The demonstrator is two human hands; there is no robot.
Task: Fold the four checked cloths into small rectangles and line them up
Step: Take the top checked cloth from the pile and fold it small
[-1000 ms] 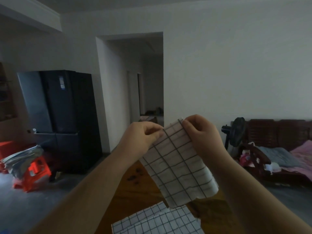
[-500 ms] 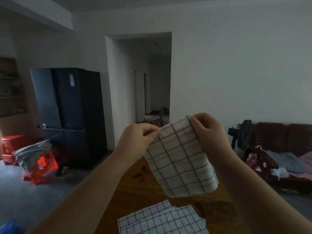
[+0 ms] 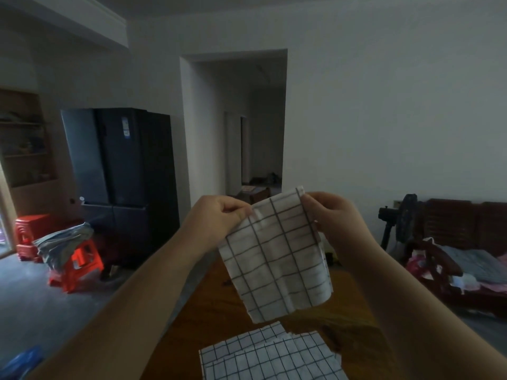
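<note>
I hold a white cloth with a dark check up in the air in front of me; it hangs folded over, its lower edge curling. My left hand pinches its upper left corner and my right hand pinches its upper right corner. Below it, more checked cloths lie flat and overlapping on the brown wooden table near the bottom edge of the view; how many lie there I cannot tell.
A dark fridge stands at the left by a doorway. Red plastic stools with a grey bundle sit on the floor. A standing fan and a wooden sofa with bedding are at the right.
The view has swung left, so the room shifts right in frame. My hands have drawn slightly apart, stretching the cloth's top edge wider. The cloths on the table have not moved.
</note>
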